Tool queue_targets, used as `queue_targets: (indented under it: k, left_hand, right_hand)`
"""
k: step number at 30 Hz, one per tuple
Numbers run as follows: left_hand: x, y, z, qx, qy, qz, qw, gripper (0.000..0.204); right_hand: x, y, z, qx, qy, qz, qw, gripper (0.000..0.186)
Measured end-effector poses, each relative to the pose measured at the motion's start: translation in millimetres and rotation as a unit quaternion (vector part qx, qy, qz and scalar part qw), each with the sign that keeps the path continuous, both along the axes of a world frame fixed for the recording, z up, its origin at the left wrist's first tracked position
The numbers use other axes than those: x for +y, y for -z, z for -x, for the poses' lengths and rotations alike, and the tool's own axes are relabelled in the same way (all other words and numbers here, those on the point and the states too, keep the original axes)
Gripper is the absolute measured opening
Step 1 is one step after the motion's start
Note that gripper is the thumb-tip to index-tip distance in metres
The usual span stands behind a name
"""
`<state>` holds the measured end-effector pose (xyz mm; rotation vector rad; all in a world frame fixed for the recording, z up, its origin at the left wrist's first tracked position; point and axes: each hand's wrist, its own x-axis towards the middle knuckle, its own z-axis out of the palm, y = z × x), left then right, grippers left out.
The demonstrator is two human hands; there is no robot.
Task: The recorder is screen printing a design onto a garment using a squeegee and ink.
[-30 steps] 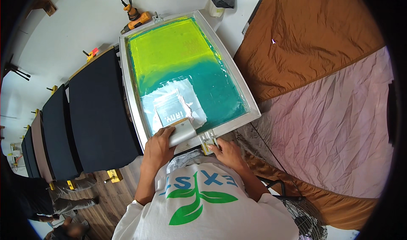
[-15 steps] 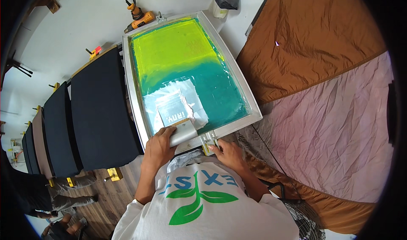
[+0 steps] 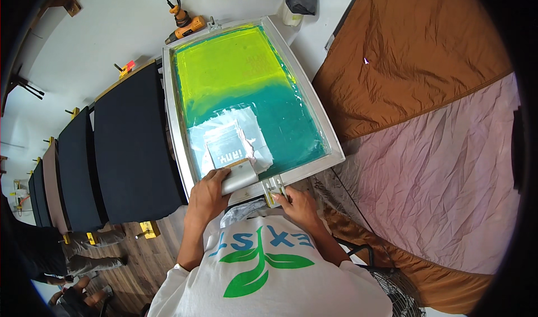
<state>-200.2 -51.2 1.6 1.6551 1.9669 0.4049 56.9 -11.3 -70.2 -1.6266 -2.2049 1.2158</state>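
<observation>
A screen-printing frame [image 3: 330, 158] with pale metal sides lies tilted before me. Its mesh [image 3: 286, 121] is teal, with yellow-green across the far part and a whitish ink patch [image 3: 259, 148] near the front left. My left hand [image 3: 207, 194] is closed over a metal-handled squeegee [image 3: 242, 178], which sits at the near edge of that patch. At the middle of the frame's near side is a metal clamp [image 3: 271, 188]. My right hand [image 3: 300, 206] is closed at it, thumb and fingers on the bracket; the fingertips are partly hidden.
Black fabric-covered boards [image 3: 131, 143] stand in a row to the left, with yellow brackets [image 3: 148, 230]. An orange heat gun [image 3: 188, 28] lies beyond the frame. Brown fabric [image 3: 414, 42] and pinkish fabric [image 3: 431, 171] spread at right. People [image 3: 47, 255] are at lower left; a fan [image 3: 400, 292] stands lower right.
My left hand and the squeegee have shifted slightly left and toward me. My right hand stays at the clamp. At lower left, a person's limbs have moved a little.
</observation>
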Motion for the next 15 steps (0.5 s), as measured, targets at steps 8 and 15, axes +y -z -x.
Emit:
queue_targets:
  k: [8,15]
  left_hand:
    - [1.2,-1.6,-0.2,0.001,-0.002,0.004,1.0,0.053]
    - [2.0,0.8,-0.4,0.0,-0.003,-0.007,1.0,0.051]
  right_hand:
    - [-1.0,1.1,-0.1,0.002,0.014,0.01,1.0,0.043]
    - [-1.4,1.7,-0.3,0.02,0.028,0.001,0.999,0.044]
